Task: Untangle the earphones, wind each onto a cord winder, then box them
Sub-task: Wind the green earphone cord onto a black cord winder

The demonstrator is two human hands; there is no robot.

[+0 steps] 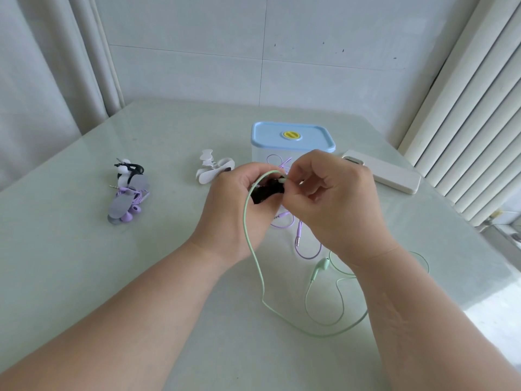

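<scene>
My left hand (pixel 234 210) grips a black cord winder (pixel 265 191) above the table's middle. My right hand (pixel 335 198) pinches the plug end of the green earphones (pixel 255 261) against that winder. The green cord hangs down and loops over the table, with one green earbud (pixel 321 268) lying by my right wrist. A purple earphone cord (pixel 300 235) lies loose under my hands. At the left sit two wound sets: purple earphones on a grey winder (pixel 125 206) and a white earphone on a black winder (pixel 128 169). Spare white winders (pixel 212 167) lie behind my left hand.
A clear box with a closed blue lid (pixel 291 136) stands just beyond my hands. A white flat device (pixel 389 173) lies to its right. The pale green table (pixel 84 263) meets a wall at the back, curtains at the left and a radiator at the right.
</scene>
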